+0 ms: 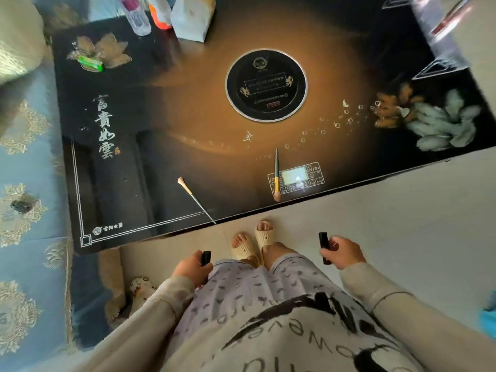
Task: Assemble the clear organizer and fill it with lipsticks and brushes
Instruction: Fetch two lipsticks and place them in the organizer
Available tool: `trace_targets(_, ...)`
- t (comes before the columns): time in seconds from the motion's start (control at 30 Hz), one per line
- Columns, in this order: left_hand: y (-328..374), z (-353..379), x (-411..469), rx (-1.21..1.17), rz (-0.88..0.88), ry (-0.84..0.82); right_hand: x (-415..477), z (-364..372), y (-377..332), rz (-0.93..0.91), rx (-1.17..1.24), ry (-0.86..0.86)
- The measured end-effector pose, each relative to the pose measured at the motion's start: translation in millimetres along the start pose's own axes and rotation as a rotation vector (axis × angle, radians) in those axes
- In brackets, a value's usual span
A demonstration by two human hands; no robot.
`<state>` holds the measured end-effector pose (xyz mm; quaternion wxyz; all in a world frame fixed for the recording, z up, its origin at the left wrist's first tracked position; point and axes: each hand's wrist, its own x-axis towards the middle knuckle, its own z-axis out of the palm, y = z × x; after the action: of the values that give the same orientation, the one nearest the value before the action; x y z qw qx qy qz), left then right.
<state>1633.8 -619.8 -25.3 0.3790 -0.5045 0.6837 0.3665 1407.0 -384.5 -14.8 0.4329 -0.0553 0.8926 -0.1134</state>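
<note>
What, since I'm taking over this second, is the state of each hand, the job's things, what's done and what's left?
Left hand grips a black lipstick; right hand grips a second black lipstick, both held short of the near edge of the table.
Thin pink-tipped brush lies by that edge; green-handled brush lies partly on the control panel.
Done: nothing seen. A clear object at the far right corner is too blurred to identify.
Left: assemble the organizer, load lipsticks and brushes.
</note>
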Motion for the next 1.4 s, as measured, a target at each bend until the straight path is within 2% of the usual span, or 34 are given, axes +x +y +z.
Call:
trace_targets(0.23,58,-15,4,0.085,0.116,0.118,-30,12,54,0.187,0.128,0.033)
trace_targets(0.43,159,-2,-9,0.267,0.352,0.045,-60,8,120,0.407,0.379,0.13)
trace_targets(0.53,212,21,-20,0.382,0.443,0.015,-69,11,158,0.498,0.47,0.103)
trace_targets(0.67,272,62,-33,0.485,0.507,-0.047,-72,2,207,0.588,0.48,-0.016)
trace_targets(0.93,361,143,-44,0.805,0.501,-0.094,-58,-70,298,0.59,0.603,0.029)
trace_targets(1.07,400,166,-47,0.854,0.487,-0.045,-52,-104,329,0.596,0.843,0.143)
trace_targets(1.23,453,190,-45,0.901,0.514,-0.045,-34,-138,356,0.603,0.9,0.182)
trace_targets(1.4,512,211,-36,1.061,0.538,-0.078,-12,-165,379,0.646,0.974,0.211)
